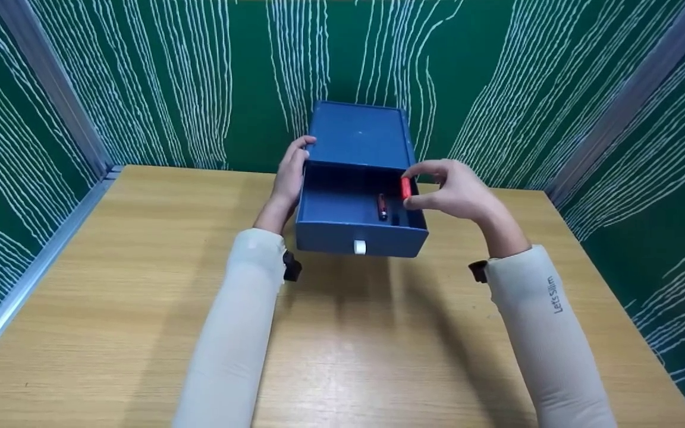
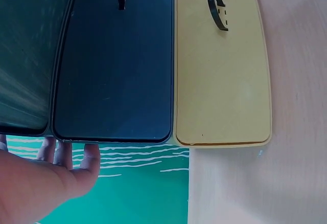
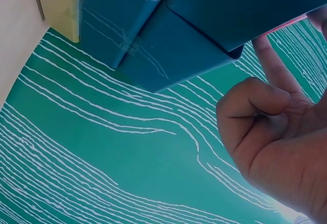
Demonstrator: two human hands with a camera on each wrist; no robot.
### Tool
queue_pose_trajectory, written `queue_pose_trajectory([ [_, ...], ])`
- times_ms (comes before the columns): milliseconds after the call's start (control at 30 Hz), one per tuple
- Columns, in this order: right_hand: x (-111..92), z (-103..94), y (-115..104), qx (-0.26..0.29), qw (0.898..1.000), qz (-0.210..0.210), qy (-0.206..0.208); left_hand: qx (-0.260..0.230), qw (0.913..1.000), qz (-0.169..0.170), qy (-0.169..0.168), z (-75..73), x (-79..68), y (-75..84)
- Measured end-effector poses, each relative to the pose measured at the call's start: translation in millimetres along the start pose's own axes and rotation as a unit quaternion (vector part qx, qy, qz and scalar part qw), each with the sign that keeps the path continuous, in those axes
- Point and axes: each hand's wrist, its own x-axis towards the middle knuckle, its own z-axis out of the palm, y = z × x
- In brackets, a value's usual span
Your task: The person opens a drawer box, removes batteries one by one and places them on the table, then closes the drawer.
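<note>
My right hand [image 1: 452, 190] pinches a red battery [image 1: 405, 188] upright between thumb and fingertip, at the right rim of an open blue drawer [image 1: 342, 208]. In the right wrist view, a thin red edge [image 3: 286, 24] shows by the fingertips of that hand [image 3: 278, 127]. Inside the drawer lies a second battery [image 1: 382, 206], dark red with a black end. My left hand [image 1: 290, 175] rests along the left side of the blue drawer unit [image 1: 359, 134], fingers fairly straight against it. The left wrist view shows this hand's fingers [image 2: 91, 160] at the side of the unit.
The drawer has a white knob [image 1: 360, 246]. Beneath it, the unit has a blue drawer front [image 2: 115, 75] and a yellow one [image 2: 222, 81], each with a black handle. A wooden table [image 1: 342, 356] carries the unit. Green walls [image 1: 247, 89] with white lines surround it.
</note>
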Motion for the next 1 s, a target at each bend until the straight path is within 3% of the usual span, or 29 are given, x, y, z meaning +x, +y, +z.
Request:
queue_pose_trajectory([
  [367, -4, -4.4, 6, -0.001, 1.0, 0.004, 0.014, -0.005, 1.0, 0.0, 0.007, 1.8, -1.4, 3.6],
  [700, -7, -8.2, 13, 0.01, 1.0, 0.009, 0.021, 0.001, 0.9999, -0.01, 0.004, 4.4, -19.1, 24.0],
  [1000, -12, -11.3, 19, 0.019, 0.999, 0.006, 0.032, 0.004, 0.9999, -0.01, -0.002, 4.7, -20.3, 23.5],
])
